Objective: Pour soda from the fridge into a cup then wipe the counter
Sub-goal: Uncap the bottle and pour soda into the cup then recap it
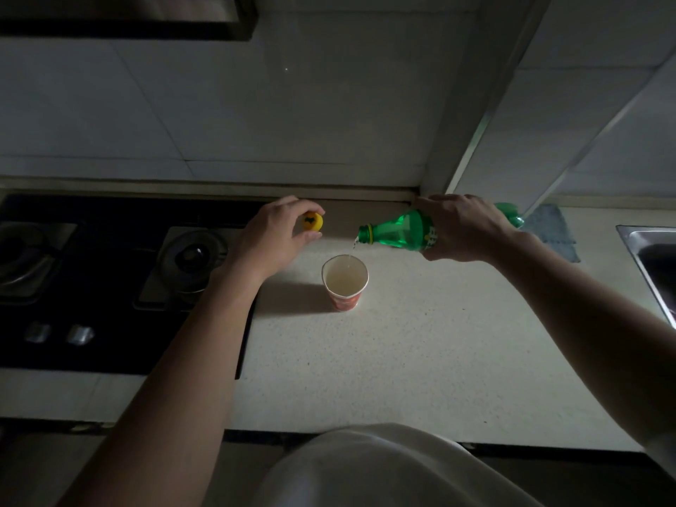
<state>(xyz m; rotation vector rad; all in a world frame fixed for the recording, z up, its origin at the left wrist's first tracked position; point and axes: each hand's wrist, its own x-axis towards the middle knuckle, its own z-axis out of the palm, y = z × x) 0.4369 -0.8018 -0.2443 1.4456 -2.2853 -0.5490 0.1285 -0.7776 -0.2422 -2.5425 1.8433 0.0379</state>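
Observation:
A green soda bottle lies tipped on its side above the counter, its open neck pointing left. My right hand grips its middle. A thin stream of soda falls from the neck into a paper cup with a red lower part, which stands upright on the pale counter and holds some clear liquid. To the left of the bottle neck, my left hand pinches the yellow bottle cap between thumb and fingers, held above the counter's back edge.
A black gas hob with two burners and two knobs fills the left of the counter. A grey-blue cloth lies at the back right, behind my right wrist. A steel sink starts at the far right edge.

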